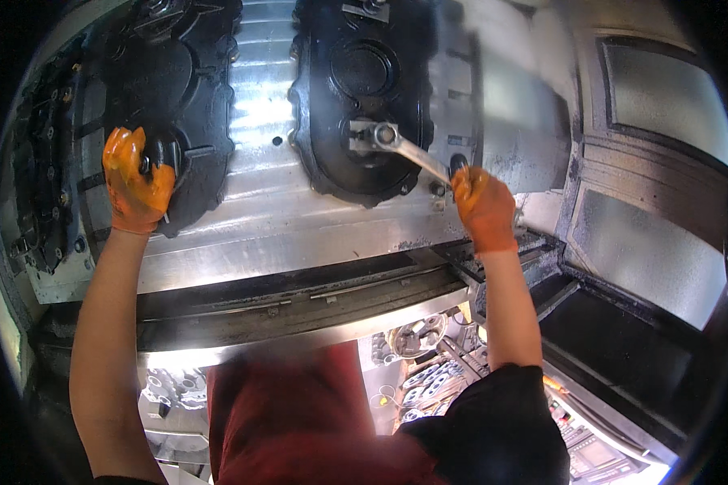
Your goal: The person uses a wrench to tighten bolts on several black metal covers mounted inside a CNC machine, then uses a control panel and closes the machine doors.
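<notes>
My right hand (484, 208), in an orange glove, is closed round the handle of a wrench (419, 156). The wrench's far end sits over a nut on a metal clamp (364, 137), which bears on the lower part of a black cast cover (360, 174). My left hand (140, 186), gloved in orange too, rests at the lower end of a second black cast cover (158, 89). Its thumb and fingers are apart, beside a dark rounded part (163, 149) that partly hides behind the glove.
Both covers are mounted on a shiny metal fixture plate (259, 174). Another dark casting (48, 170) stands at the far left. A metal ledge (299, 323) crosses in front of me. Windowed panels (663, 97) rise on the right. Metal parts (433, 384) lie below, beyond the ledge.
</notes>
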The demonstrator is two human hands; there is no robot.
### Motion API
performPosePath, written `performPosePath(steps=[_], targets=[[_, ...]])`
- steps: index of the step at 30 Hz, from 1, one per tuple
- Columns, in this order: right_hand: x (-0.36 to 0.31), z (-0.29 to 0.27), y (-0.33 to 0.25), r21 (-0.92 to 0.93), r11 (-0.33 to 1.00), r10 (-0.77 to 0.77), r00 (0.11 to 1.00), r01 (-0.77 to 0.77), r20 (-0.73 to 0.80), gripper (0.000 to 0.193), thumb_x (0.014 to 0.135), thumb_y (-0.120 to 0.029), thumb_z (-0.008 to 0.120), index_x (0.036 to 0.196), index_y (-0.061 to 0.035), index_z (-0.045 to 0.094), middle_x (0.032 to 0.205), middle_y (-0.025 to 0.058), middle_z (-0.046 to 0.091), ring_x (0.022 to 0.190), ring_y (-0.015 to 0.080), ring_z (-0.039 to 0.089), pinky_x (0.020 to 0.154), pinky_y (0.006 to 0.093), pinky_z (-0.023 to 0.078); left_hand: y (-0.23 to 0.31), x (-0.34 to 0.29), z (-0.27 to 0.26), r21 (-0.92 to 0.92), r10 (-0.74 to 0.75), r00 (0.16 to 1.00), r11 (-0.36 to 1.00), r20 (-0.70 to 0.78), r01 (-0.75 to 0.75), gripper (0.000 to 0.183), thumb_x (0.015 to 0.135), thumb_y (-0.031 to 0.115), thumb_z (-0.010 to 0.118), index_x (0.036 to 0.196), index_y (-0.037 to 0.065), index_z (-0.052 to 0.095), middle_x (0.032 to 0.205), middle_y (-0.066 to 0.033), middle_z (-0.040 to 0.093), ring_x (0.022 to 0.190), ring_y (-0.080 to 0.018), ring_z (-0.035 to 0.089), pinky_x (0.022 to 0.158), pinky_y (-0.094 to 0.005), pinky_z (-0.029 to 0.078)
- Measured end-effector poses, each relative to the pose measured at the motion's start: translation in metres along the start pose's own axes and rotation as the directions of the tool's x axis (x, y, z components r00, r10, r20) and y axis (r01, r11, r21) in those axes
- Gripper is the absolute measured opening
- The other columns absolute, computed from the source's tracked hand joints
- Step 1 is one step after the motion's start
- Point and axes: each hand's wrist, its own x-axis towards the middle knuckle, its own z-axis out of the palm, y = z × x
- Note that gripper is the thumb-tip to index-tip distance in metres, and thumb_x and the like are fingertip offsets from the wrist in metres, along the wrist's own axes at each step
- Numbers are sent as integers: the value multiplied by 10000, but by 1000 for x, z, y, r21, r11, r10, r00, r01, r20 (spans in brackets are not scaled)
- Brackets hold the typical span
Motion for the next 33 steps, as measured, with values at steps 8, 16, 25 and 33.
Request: performPosePath(steps=[8,16,25,33], targets=[[63,-9,-11,-153,951,-273,962,268,-12,350,937,-412,544,860,-107,698,779,163,679,781,386,650,678,477,513,-8,3,11,35,-1,997,999,-83,4,488,758,161,709,1205,8,586,1193,-191,585,1151,-391,534,1028,-451,420],[38,4,-6,-125,955,-278,959,270,-58,381,906,-460,569,927,-98,687,859,167,685,850,389,651,718,481,502,-3,12,12,51,22,983,999,-182,-13,398,746,167,710,1097,-11,650,1079,-194,653,1035,-382,604,945,-432,471],[12,21,-22,-13,995,98,993,-99,-60,518,835,-576,631,981,-89,732,885,177,707,875,357,676,763,454,518,-12,5,20,8,55,982,998,-181,-55,438,768,164,702,1161,-14,630,1143,-217,631,1059,-388,598,962,-444,471],[46,-27,-16,207,966,118,978,-153,172,421,851,-522,597,929,-129,726,846,125,716,818,334,683,748,429,522,3,10,2,2,72,992,997,-103,-73,447,763,82,687,1167,-52,550,1120,-223,554,1095,-427,529,1042,-515,404]])
